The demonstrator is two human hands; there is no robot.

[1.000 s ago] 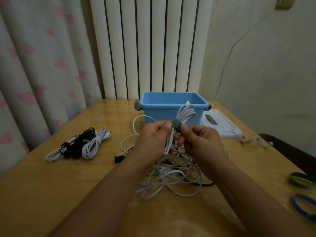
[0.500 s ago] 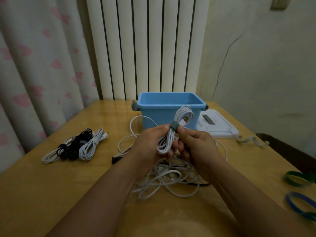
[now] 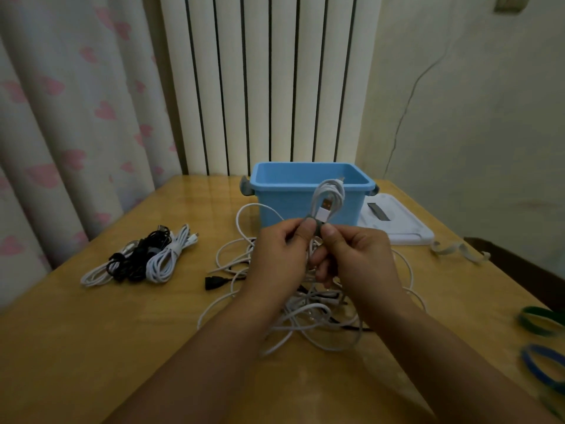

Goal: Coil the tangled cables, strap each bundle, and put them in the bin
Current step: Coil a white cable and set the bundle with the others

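Head view, mid-task. Left hand (image 3: 279, 249) and right hand (image 3: 356, 258) both pinch the grey-green strap (image 3: 315, 225) wrapped round a coiled white cable bundle (image 3: 328, 198), held above the worktop (image 3: 91, 347) just in front of the blue bin (image 3: 305, 191); USB plug visible inside the upper loop. Whether the strap is fully fastened cannot be told.

Progress (judged): approx. 3 bundles, white and black, already coiled and lying together at left (image 3: 143, 258), on the worktop, not yet binned. Whether they are strapped is too small to tell. Bin interior, as far as visible, holds nothing. Bundle no. 4 is at the strapping stage. Remaining: tangled heap of white cables (image 3: 305, 316) w/ at least one black lead (image 3: 214, 282) beneath the hands, then transfer of all bundles to the bin.

Surroundings: white flat device (image 3: 397, 228) right of the bin; loose pale strap (image 3: 458, 250) beside it; green band (image 3: 541, 322) and blue band (image 3: 544, 362) at the right edge. Radiator and curtain behind.

Obstacles: the heap lies directly between person and bin; a white loop touches the bin's front wall. Lifted strands may drag neighbours.
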